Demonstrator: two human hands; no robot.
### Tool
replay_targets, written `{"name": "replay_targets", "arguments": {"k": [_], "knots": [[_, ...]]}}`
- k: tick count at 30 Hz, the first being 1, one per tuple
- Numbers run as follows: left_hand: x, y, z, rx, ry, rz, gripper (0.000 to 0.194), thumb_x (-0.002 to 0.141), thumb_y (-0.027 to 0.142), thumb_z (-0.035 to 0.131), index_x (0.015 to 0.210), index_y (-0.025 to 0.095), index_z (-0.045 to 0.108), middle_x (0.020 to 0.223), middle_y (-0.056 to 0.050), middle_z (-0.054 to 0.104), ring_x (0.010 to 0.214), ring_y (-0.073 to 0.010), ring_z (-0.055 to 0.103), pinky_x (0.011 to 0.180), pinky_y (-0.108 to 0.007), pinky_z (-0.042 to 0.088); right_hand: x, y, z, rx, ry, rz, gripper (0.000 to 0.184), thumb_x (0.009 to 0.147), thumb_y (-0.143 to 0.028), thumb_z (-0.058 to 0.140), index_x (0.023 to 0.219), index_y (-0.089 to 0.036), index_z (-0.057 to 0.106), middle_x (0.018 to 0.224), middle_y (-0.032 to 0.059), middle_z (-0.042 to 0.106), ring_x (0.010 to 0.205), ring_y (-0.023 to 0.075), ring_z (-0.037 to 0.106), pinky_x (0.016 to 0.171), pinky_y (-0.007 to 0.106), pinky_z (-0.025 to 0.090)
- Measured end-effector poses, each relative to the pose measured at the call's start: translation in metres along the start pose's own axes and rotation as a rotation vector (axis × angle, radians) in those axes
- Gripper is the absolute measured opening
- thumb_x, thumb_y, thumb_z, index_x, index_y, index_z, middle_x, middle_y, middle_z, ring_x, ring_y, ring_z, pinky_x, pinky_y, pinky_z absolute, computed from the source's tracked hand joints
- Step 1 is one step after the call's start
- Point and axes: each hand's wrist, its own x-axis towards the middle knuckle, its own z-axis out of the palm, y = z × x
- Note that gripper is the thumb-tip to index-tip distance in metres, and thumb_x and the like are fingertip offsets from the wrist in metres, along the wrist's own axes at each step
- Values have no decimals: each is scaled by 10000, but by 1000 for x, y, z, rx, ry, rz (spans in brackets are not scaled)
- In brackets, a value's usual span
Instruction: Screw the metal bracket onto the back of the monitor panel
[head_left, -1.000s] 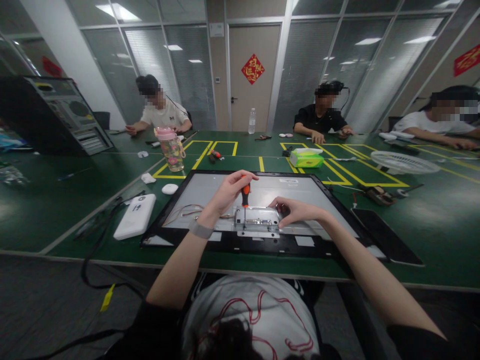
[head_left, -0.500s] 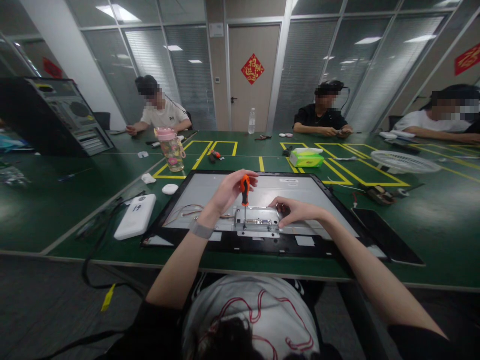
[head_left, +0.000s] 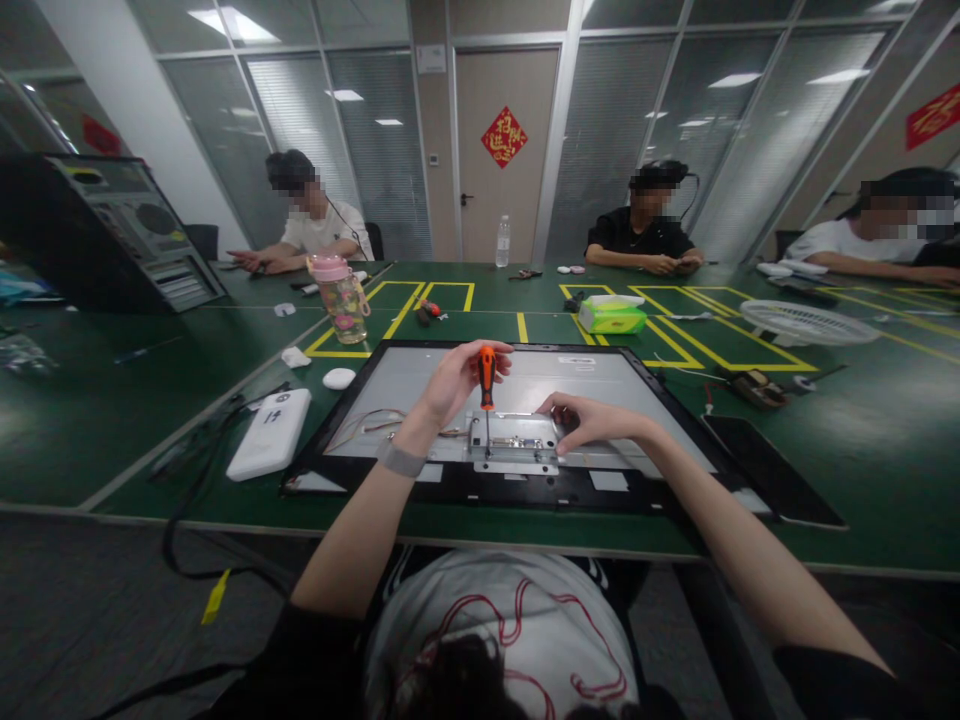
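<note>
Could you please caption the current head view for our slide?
Left hand at an upright screwdriver, right hand at a metal bracket atop a large panel.

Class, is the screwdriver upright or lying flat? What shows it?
Upright: the screwdriver has its handle above, its shaft pointing down toward the metal bracket.

The head camera looked forward and down over the nearby left hand (head_left: 457, 385) and right hand (head_left: 596, 420), across the table (head_left: 892, 430), facing the door (head_left: 506, 205).

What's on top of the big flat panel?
A silvery metal box and thin wires to its left; a screwdriver stands upright over the box. The box hides the panel beneath it.
</note>
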Motion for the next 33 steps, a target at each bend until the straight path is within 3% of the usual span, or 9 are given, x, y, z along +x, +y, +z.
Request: {"name": "replay_targets", "arguments": {"k": [6,11,19,23,28,31,33], "knots": [[-2,2,2,102,31,30,261,767,381,681,834,129,695,658,-2,608,607,-97,524,606,-227,394,0,0,0,-11,-12,-5,678,617,-544,778,1132,-174,537,912,16,508,814,164,467,731,284,399],[-1,1,1,30,21,29,365,827,466,590,858,121,707,750,-46,655,724,-141,587,679,-260,441,0,0,0,-1,-7,-6,683,608,-539,787,1127,-169,543,921,21,513,825,168,474,746,291,406],[-4,5,5,152,81,51,281,726,411,720,772,135,682,613,9,588,564,-83,485,524,-207,352,0,2,0,-5,4,-19,678,611,-533,788,1130,-173,542,953,28,520,846,172,471,765,296,406],[-3,4,5,145,74,47,311,752,415,702,866,126,702,628,7,586,591,-88,514,545,-208,376,0,-2,1,-13,-2,-9,672,615,-529,784,1132,-173,543,946,29,527,846,175,481,761,298,417],[-3,3,4,77,68,61,319,819,343,635,1043,121,684,732,-34,665,691,-128,606,697,-266,462,-4,-5,-2,-56,-6,-7,664,655,-524,752,1167,-158,540,997,50,554,897,191,526,798,313,453],[-2,2,2,59,75,65,299,842,329,581,1005,108,701,739,-62,692,704,-148,627,724,-290,472,-15,-23,-7,-194,-45,34,643,717,-451,720,1258,-174,510,1159,93,556,985,217,571,850,336,480],[-2,2,1,56,75,67,295,841,323,571,983,104,708,739,-70,699,702,-153,630,724,-292,476,-26,-53,-5,-449,51,202,572,726,-334,730,1238,-170,533,1144,127,586,949,245,613,828,369,495]]}}
